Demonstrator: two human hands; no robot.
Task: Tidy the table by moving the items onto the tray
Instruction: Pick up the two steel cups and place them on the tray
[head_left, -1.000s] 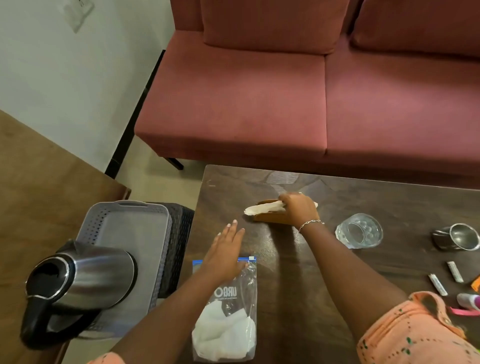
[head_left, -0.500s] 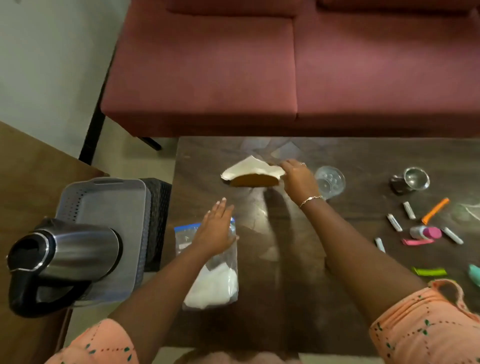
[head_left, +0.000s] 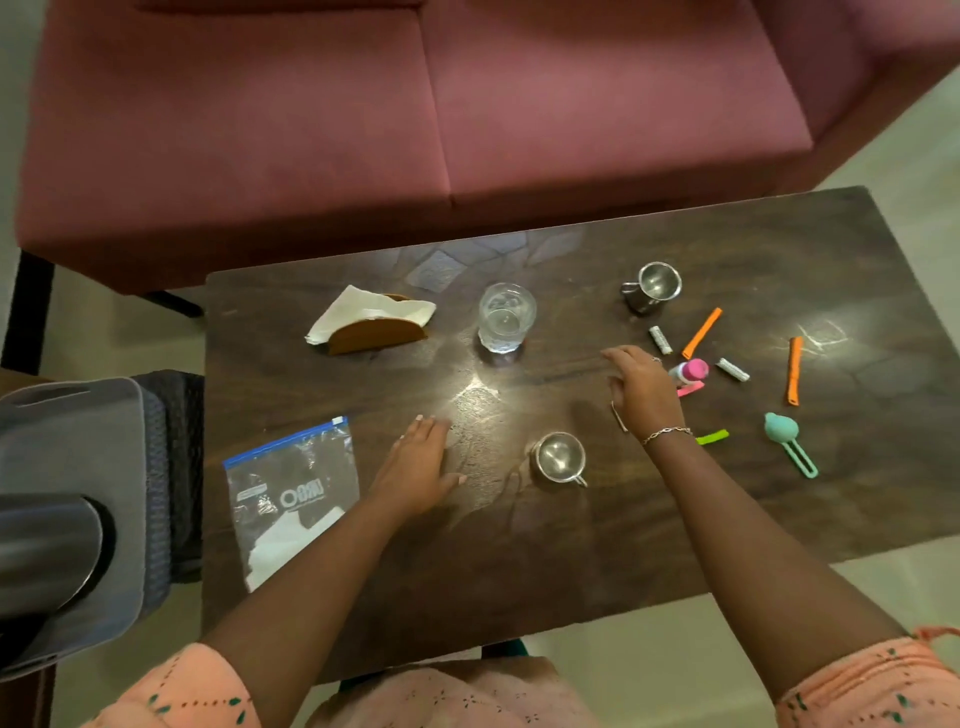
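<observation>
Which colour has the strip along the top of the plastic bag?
Blue; the strip on the bag shows best in the head view.

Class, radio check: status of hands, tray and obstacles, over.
Left hand flat on table, open. Right hand open beside pink bottle. Tray beside table, kettle on it. Path looks clear.

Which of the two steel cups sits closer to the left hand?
The near steel cup, handle toward the person, beside the left hand; the other steel cup stands far back, beyond the right hand.
</observation>
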